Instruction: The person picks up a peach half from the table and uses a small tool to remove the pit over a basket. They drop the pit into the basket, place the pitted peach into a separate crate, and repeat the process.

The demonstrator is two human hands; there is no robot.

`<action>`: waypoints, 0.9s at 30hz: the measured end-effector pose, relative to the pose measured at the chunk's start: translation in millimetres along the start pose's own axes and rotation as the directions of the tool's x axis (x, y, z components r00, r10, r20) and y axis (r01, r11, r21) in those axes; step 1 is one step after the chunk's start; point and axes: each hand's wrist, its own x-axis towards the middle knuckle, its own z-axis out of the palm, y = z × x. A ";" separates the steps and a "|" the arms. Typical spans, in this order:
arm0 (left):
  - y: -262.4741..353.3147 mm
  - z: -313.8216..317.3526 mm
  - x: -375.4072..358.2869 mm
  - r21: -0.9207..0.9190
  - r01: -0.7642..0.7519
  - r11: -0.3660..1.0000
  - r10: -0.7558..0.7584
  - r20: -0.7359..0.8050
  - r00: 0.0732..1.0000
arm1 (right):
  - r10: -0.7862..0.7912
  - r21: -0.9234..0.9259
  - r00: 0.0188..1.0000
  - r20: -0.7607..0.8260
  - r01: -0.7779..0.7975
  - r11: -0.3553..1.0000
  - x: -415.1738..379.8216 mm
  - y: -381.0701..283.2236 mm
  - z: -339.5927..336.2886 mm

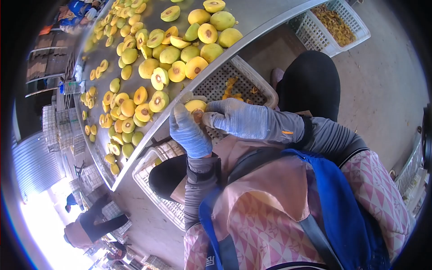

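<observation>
My left hand [190, 132], in a blue-grey knit glove, is closed around a yellow halved fruit [195, 106]. Against the fruit's brown centre press the closed fingers of my gloved right hand [236, 118]; whatever they pinch is hidden. Both hands meet just off the edge of a metal table [155, 130], above a grey perforated basket [254, 74] with orange scraps inside. Many yellow-green fruit halves [177, 71] lie on the table, several with brown centres facing up.
A white basket of brown scraps [333, 27] stands at the upper right. Another white basket [155, 180] is by my left leg. A person [90, 227] bends at the lower left, near stacked crates [56, 128]. My knees flank the grey basket.
</observation>
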 end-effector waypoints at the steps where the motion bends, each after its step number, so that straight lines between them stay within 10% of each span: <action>1: -0.8 -5.0 3.6 0.291 -0.222 0.931 0.212 0.065 0.975 | 0.087 0.074 0.995 0.041 -0.089 0.993 -1.1 -5.6 -3.0; 3: -0.7 -10.5 5.0 0.533 -0.425 0.732 0.392 0.181 0.902 | 0.163 0.136 0.982 0.093 -0.175 0.975 -4.5 -9.5 -7.4; 5: 19.1 -9.1 2.7 -0.277 0.106 0.955 -0.100 0.037 0.994 | 0.052 -0.086 0.993 0.108 -0.043 0.995 -7.0 -9.7 -10.3; 8: 54.6 -46.4 -10.9 -0.013 0.065 0.998 -0.066 -0.124 0.990 | 0.116 -0.566 0.992 0.045 -0.070 0.821 -9.7 -21.9 -14.8; 11: 77.4 -120.9 -23.0 0.310 -0.021 0.950 0.107 -0.263 0.959 | -0.104 -0.668 0.994 0.040 0.104 0.737 -14.7 0.7 -11.9; 14: 63.0 -234.7 -18.9 0.554 -0.045 0.831 0.248 -0.297 0.922 | 0.092 -0.826 0.990 0.102 0.033 0.563 -13.6 -0.1 -4.2; 16: 67.2 -264.8 -17.6 0.872 0.283 0.400 0.098 -0.348 0.932 | 0.010 -0.862 0.999 0.047 0.036 0.506 -9.6 10.7 1.7; 17: 66.8 -262.2 -15.0 0.871 0.282 0.401 0.101 -0.348 0.932 | -0.073 -0.895 0.997 -0.002 0.031 0.445 -7.0 14.1 2.8; 19: 66.9 -242.5 0.2 0.997 0.062 -0.035 0.293 -0.049 0.955 | -0.076 -0.911 0.997 0.021 0.051 0.409 -2.1 13.4 -0.8; 23: 55.1 -134.1 71.2 0.855 -0.365 0.370 0.326 0.248 0.912 | -0.086 -0.914 0.995 0.041 0.072 0.400 0.0 5.6 -4.7; 27: 29.6 -31.7 135.5 0.789 -0.613 0.052 0.347 0.561 0.752 | 0.018 -0.877 1.000 -0.004 -0.012 0.480 3.6 4.3 -11.7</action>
